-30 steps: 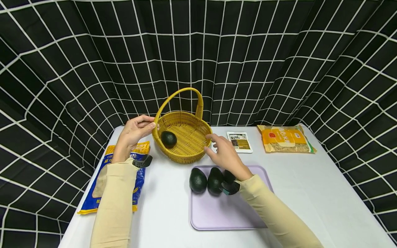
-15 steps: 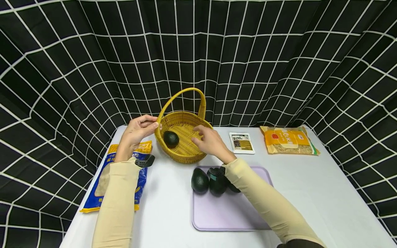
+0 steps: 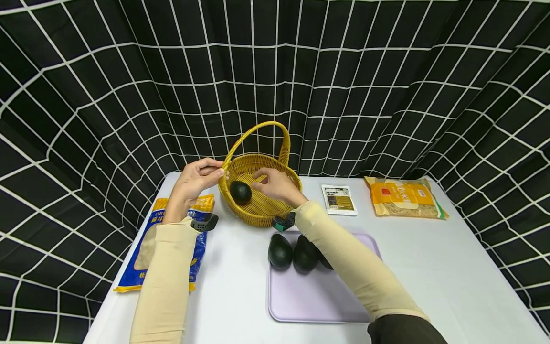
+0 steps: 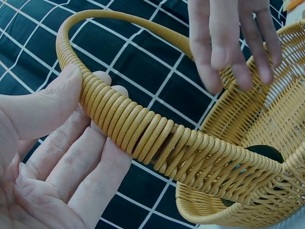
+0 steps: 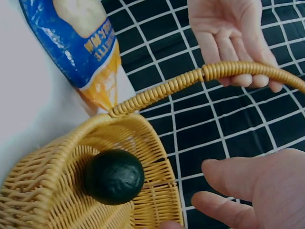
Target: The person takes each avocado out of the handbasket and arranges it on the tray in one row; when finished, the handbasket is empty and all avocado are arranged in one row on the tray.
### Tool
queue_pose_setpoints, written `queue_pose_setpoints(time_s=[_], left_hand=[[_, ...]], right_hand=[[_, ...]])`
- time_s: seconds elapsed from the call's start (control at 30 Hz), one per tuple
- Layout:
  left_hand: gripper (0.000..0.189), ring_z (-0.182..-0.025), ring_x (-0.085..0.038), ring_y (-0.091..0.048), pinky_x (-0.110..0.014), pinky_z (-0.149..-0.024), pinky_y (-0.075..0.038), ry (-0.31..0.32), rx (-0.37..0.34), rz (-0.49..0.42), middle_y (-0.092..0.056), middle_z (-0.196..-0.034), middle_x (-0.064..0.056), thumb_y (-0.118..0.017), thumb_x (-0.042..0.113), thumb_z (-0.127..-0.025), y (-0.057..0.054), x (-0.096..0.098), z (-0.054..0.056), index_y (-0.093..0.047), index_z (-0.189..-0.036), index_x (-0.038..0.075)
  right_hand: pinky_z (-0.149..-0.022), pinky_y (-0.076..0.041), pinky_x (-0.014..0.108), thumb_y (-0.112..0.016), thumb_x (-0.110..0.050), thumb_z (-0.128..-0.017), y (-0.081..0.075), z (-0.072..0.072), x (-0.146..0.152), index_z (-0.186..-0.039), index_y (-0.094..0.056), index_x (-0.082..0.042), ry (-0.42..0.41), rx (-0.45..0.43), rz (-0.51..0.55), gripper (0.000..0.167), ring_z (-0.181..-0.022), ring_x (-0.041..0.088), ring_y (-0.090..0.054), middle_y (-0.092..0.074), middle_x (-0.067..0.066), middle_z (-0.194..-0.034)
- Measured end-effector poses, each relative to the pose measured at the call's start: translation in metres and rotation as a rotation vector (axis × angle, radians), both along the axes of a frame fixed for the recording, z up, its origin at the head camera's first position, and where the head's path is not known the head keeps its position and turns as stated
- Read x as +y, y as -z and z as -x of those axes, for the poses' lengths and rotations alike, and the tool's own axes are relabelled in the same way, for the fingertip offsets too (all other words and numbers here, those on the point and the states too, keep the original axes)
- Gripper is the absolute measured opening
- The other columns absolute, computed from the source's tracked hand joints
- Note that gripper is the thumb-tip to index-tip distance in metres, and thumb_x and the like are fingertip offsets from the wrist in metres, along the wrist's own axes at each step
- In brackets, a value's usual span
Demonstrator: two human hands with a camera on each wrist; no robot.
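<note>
My left hand (image 3: pixel 189 184) holds the handle of a yellow woven basket (image 3: pixel 259 220) near its left base. In the left wrist view the thumb and fingers curl round the wrapped handle (image 4: pixel 112 114). One dark green avocado (image 3: pixel 240 192) lies inside the basket at the left; the right wrist view shows this avocado (image 5: pixel 114 176) against the woven wall. Above the basket's inside, just right of that avocado, is my right hand (image 3: pixel 277 185), its fingers loosely bent and holding nothing. In the right wrist view a gap shows between hand and avocado.
A lilac tray (image 3: pixel 318 308) in front bears avocados (image 3: pixel 280 252) along its back edge, partly hidden by my right sleeve. A blue and yellow bag (image 3: pixel 148 255) lies under my left forearm. Behind at right are a small white packet (image 3: pixel 339 199) and an orange bag (image 3: pixel 406 197).
My right hand has moved left, from the basket's right rim to above its inside near the avocado. The left hand stays on the handle. The head view has shifted slightly.
</note>
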State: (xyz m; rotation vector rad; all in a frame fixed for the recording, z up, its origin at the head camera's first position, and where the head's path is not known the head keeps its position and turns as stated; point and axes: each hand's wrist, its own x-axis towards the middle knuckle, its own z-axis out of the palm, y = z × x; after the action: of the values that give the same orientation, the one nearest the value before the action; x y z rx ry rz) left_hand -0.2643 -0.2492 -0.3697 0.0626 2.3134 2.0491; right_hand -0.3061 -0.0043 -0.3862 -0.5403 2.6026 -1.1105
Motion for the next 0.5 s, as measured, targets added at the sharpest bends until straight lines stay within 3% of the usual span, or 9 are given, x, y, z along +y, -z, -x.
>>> queue_pose_setpoints(time_s=[0.13,0.3,0.5], left_hand=[[0.027,-0.093,-0.006,-0.071,-0.019,-0.089,-0.057,0.007,0.011,-0.010,-0.074,-0.091,0.013,-0.066,0.013,-0.099,0.001,0.001,0.002,-0.062,-0.123,0.001],[0.027,-0.094,-0.006,-0.071,-0.019,-0.089,-0.057,0.006,0.007,-0.008,-0.074,-0.091,0.013,-0.066,0.013,-0.099,0.001,0.000,0.001,-0.062,-0.123,0.001],[0.027,-0.094,-0.006,-0.070,-0.018,-0.088,-0.057,0.010,0.019,-0.018,-0.074,-0.092,0.012,-0.067,0.012,-0.099,0.002,-0.001,0.000,-0.063,-0.123,0.000]], right_hand=[[-0.085,-0.055,0.039,-0.067,-0.033,-0.097,-0.001,0.008,-0.009,-0.131,-0.064,-0.012,-0.021,-0.023,-0.028,0.041,-0.104,0.025,-0.062,-0.064,0.010,-0.125],[-0.098,-0.054,0.046,-0.066,-0.033,-0.097,0.001,0.017,-0.023,-0.136,-0.060,-0.010,-0.039,-0.057,-0.069,0.046,-0.115,0.029,-0.060,-0.058,0.013,-0.139],[-0.093,-0.058,0.046,-0.068,-0.032,-0.096,0.008,0.026,-0.039,-0.138,-0.058,-0.010,-0.036,-0.117,-0.079,0.048,-0.107,0.029,-0.064,-0.056,0.015,-0.142]])
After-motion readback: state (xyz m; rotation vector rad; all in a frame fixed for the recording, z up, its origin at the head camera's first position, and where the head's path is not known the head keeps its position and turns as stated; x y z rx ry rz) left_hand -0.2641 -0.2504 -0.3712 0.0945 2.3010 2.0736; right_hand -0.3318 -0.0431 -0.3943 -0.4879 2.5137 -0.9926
